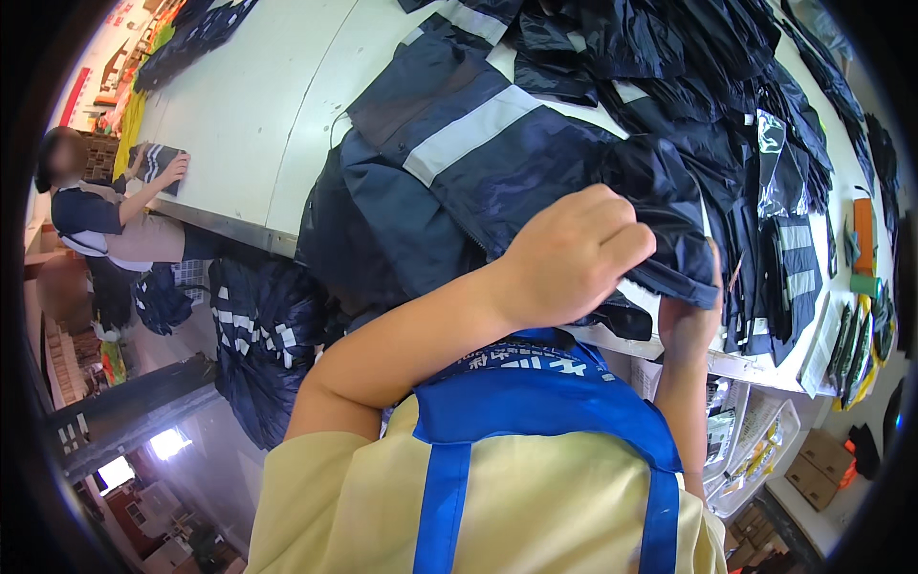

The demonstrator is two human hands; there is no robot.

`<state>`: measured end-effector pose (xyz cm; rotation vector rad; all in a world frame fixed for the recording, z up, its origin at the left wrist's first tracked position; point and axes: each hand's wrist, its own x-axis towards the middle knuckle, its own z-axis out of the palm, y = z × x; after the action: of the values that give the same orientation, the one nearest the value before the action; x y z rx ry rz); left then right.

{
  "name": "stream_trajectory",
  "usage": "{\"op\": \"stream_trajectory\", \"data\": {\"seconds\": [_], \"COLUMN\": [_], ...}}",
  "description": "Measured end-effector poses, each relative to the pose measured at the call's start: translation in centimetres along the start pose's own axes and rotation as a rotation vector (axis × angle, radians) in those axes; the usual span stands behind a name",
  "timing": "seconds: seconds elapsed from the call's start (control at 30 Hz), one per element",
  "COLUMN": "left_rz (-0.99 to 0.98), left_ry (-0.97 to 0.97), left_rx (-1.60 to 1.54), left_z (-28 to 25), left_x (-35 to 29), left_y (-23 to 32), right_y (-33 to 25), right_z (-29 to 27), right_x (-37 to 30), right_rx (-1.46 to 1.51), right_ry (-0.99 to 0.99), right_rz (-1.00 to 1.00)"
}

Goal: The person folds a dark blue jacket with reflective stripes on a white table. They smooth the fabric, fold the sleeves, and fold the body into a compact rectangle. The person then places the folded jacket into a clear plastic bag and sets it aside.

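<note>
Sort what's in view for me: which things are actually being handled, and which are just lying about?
In hand:
- navy waterproof jacket with grey reflective stripes, gripped by left hand and right hand

Lying about:
- heap of dark folded garments on the white worktable
- dark bundle with white stripes below the table edge
- orange box
- cardboard cartons

The person's left hand (579,253) is raised near the middle of the view, closed into a loose fist with the knuckles up and the back of the hand toward the camera. Its bare forearm runs down and to the left to a sharply bent elbow, close to the chest. The right hand (690,320) sits just beside and slightly below the left, fingers pointing up and curled closed, largely hidden. Its bare forearm drops almost straight down along the right side of the torso.
</note>
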<state>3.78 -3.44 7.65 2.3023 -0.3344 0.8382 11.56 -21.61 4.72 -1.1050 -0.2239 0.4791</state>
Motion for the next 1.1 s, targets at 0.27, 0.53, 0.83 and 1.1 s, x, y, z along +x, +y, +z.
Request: {"op": "stream_trajectory", "data": {"seconds": [0.27,0.53,0.83,1.1], "left_rz": [-0.206,-0.354,-0.912,-1.324], "left_ry": [-0.046,0.160,-0.267,0.827], "left_rx": [-0.403,0.172,-0.884,-0.442], "left_z": [-1.9,-2.3,-7.4,-7.2], "left_x": [-0.1,-2.2,-2.0,-13.3], "left_y": [2.8,-1.8,-0.6,-10.7], "right_y": [-0.2,-0.8,-5.1,-9.7], "right_z": [-0.1,5.1,4.1,-4.2], "right_x": [1.7,-2.3,7.0,19.0], "right_rx": [-0.565,-1.068,-0.638,-0.632], "right_ry": [0.297,-0.165,-0.442,0.375], "right_rz": [-0.482,-0.635,0.268,-0.693]}}
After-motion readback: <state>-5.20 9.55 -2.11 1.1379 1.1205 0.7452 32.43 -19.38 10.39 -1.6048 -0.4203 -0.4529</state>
